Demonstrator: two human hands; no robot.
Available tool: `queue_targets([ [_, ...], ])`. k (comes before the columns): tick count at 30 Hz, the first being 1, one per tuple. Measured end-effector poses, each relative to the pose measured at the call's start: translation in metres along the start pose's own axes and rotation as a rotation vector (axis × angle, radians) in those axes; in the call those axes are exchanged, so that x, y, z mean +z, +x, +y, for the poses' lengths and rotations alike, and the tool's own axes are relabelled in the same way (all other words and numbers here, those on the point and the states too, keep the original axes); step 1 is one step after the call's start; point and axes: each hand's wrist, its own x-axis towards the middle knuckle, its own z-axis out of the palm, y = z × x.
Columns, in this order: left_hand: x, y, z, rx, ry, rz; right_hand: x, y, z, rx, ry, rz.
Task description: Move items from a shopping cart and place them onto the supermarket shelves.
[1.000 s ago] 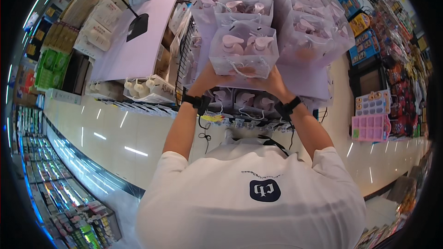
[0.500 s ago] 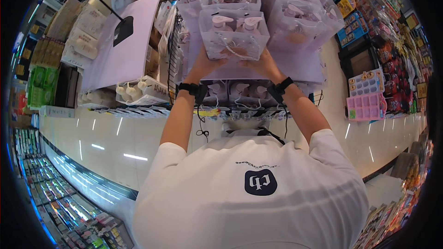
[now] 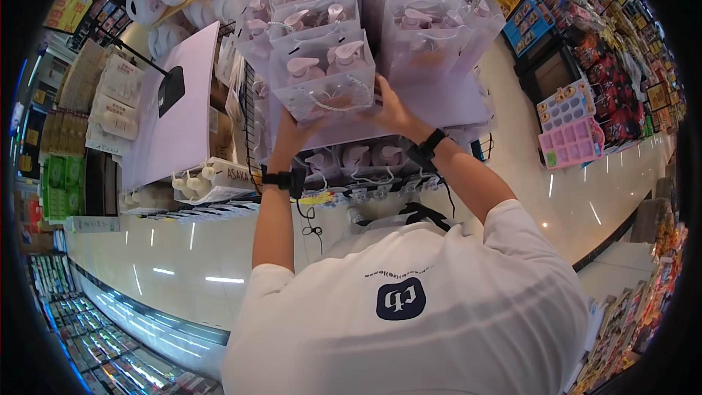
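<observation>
So you've got both hands on that clear gift bag (image 3: pixel 323 77) with the two pink pump bottles, left hand (image 3: pixel 292 134) cupping its lower left corner, right hand (image 3: pixel 391 111) flat against its right side. It's at the front of the stacked display shelf (image 3: pixel 446 106), more bags right behind it

Gift bag (image 3: pixel 322 80) sitting at centre, front of rows of bags (image 3: pixel 380 0) extending toward 12 o'clock. Left hand (image 3: pixel 292 135) lying at its 7 o'clock, right hand (image 3: pixel 395 113) at 4 o'clock. Sign board (image 3: pixel 175 110) standing at 9 o'clock; compartment trays (image 3: pixel 570 128) lying at 3 o'clock.
</observation>
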Motion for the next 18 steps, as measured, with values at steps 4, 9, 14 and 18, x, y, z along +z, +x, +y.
queue_targets([
  [4, 0.019, -0.022, 0.023, 0.018, -0.069, 0.230, -0.021, -0.014, -0.009, 0.007, -0.159, -0.080],
  [9, 0.040, -0.068, 0.029, -0.043, 0.148, 0.613, -0.042, -0.026, -0.007, -0.085, -0.178, -0.175],
  [14, 0.088, -0.137, 0.029, -0.156, 0.195, 1.045, -0.066, -0.033, -0.022, 0.021, -0.082, -0.422],
  [18, 0.152, -0.214, 0.050, -0.330, 0.217, 1.276, -0.047, -0.049, -0.012, -0.111, 0.018, -0.679],
])
